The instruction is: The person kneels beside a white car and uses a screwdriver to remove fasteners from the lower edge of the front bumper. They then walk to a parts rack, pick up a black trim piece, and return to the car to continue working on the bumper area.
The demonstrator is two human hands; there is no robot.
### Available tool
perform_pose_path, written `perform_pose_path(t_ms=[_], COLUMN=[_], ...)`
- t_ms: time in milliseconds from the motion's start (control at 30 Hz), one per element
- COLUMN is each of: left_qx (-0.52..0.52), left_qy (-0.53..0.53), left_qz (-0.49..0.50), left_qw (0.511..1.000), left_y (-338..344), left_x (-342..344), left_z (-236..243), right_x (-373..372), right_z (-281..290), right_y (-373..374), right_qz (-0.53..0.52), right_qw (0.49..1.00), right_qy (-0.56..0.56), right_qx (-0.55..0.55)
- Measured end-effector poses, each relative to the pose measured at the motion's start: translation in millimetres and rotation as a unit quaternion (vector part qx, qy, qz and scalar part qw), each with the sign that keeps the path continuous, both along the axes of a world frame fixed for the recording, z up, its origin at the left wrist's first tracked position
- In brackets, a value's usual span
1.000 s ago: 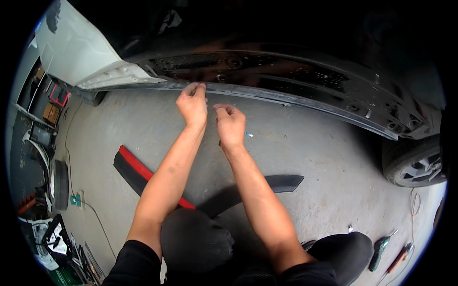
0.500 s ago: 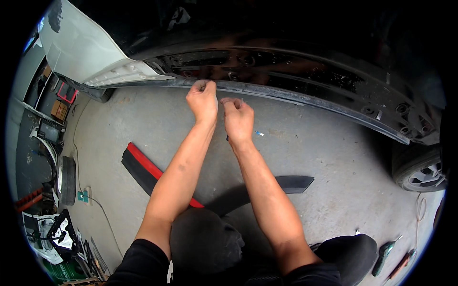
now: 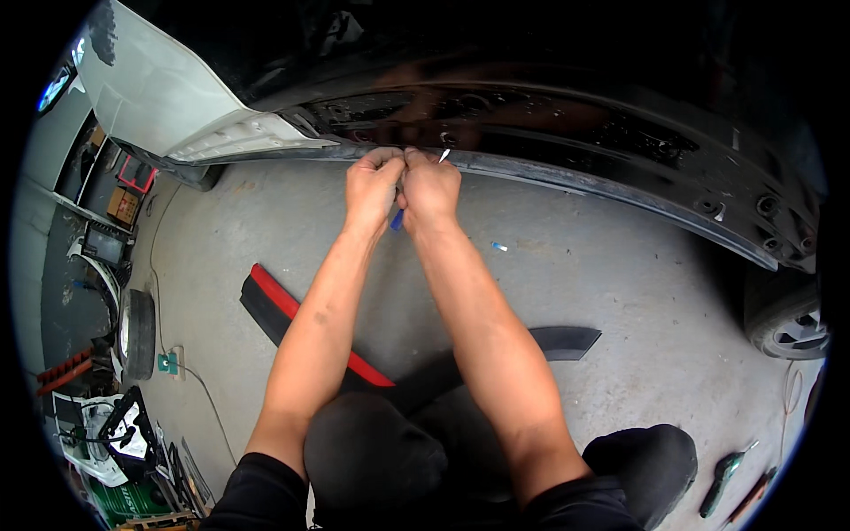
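My left hand [image 3: 372, 188] is closed in a pinch at the lower sill of a dark car body [image 3: 549, 124]; what its fingers hold, if anything, is hidden. Pressed up beside it, my right hand [image 3: 431, 188] is closed around a slim tool with a blue end [image 3: 397, 219] that sticks out below the palm. A small white tip [image 3: 444, 155] shows past the right knuckles, against the sill; I cannot tell whether it belongs to the same tool. Both hands meet at the sill's black lower edge [image 3: 549, 180], and the fingertips are mostly covered.
An open white door [image 3: 168, 84] stands at the left, a wheel [image 3: 788, 314] at the right. On the concrete floor lie a red-edged dark trim strip [image 3: 274, 296], a curved black trim piece [image 3: 567, 342] and a green-handled screwdriver [image 3: 726, 478]. A tyre [image 3: 137, 336] and car parts line the left.
My hands have come together at the sill; the right has moved up and left against the left. The blue end and white tip now show. The view has shifted slightly.
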State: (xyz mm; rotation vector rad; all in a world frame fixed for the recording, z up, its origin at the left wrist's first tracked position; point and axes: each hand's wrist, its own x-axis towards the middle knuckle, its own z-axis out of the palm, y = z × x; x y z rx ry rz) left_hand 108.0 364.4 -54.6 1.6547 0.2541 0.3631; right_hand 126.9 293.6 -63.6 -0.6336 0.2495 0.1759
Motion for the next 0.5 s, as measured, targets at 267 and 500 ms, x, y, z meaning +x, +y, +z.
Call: perform_pose_path(t_ms=[267,500], left_qx=[0.017,0.093], left_qy=[-0.009,0.144], left_qz=[-0.005,-0.123], left_qw=[1.0,0.977], left_y=[18,-65], left_x=[-13,-37], left_z=[-20,32], right_x=[3,-56], right_z=[-16,-12], right_y=[20,-99], right_qz=[-0.141,-0.266], right_qw=[0.96,0.938], right_qy=[-0.022,-0.029], right_qx=[-0.241,-0.219])
